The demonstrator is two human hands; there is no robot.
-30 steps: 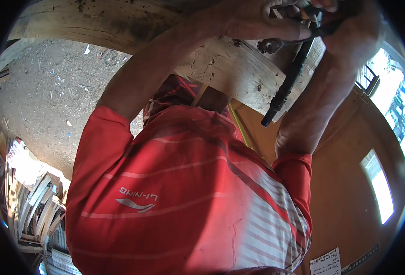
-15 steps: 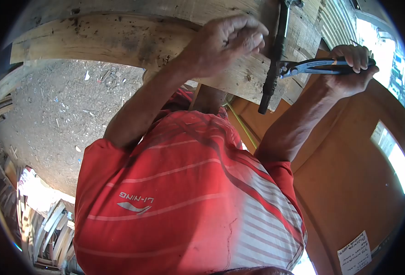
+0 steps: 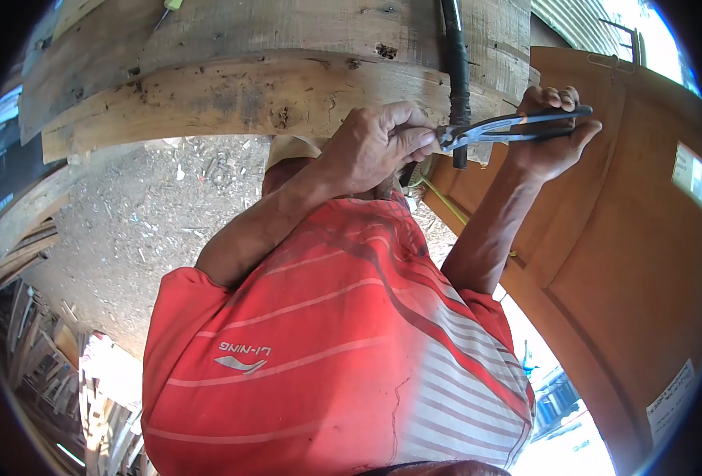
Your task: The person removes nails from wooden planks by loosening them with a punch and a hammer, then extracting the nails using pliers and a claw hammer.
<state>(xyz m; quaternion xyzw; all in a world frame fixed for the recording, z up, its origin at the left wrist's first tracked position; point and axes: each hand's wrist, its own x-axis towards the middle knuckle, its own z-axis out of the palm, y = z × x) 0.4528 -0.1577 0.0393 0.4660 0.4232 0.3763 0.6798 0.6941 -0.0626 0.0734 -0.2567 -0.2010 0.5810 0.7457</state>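
My right hand (image 3: 553, 131) is wrapped around the handles of a pair of pliers (image 3: 498, 127), whose blue-and-black handles are spread apart. The pliers' head points left and passes above the lower end of a dark rod (image 3: 457, 87) with a rough, wrapped-looking surface. Pinched together at the tips, the thumb and fingers of my left hand (image 3: 378, 147) meet the pliers' jaws. Whatever sits between those fingertips is hidden. Under the rod lie thick wooden planks (image 3: 208, 99), their front edge just beyond my left hand.
A screwdriver-like tool with a yellow-green handle (image 3: 173, 4) lies on the planks at the top. A brown panel (image 3: 605, 198) stands on the right. Wood scraps (image 3: 41, 341) are piled at lower left, beside debris-strewn ground (image 3: 128, 230).
The pliers have moved left relative to the rod, from beside it to across it, and their jaws now reach my left fingertips. My left hand has come down. The view has shifted.
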